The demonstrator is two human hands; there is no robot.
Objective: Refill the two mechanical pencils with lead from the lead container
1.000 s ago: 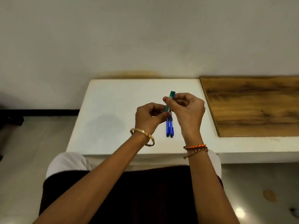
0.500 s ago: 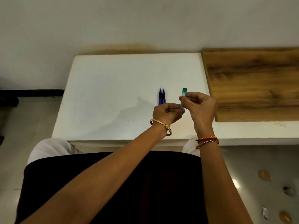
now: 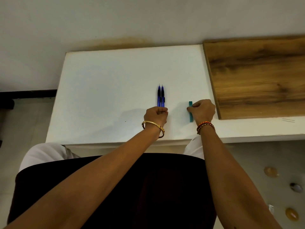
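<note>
Two blue mechanical pencils (image 3: 160,96) lie side by side on the white table (image 3: 107,90), tips pointing away from me. My left hand (image 3: 156,116) is curled over their near ends, fingers closed on them; those ends are hidden. To the right, the slim green lead container (image 3: 190,111) lies lengthwise on the table. My right hand (image 3: 202,110) pinches its middle from the right side, so part of the container is covered.
A brown wooden board (image 3: 257,76) lies on the table just right of my right hand. The table's near edge (image 3: 115,142) runs above my lap. The wall stands behind the table. Small objects (image 3: 270,171) lie on the floor at lower right.
My hands have come apart. The right hand lowered the green container to the table on the right. The left hand let go of it and moved onto the pencils' near ends.
</note>
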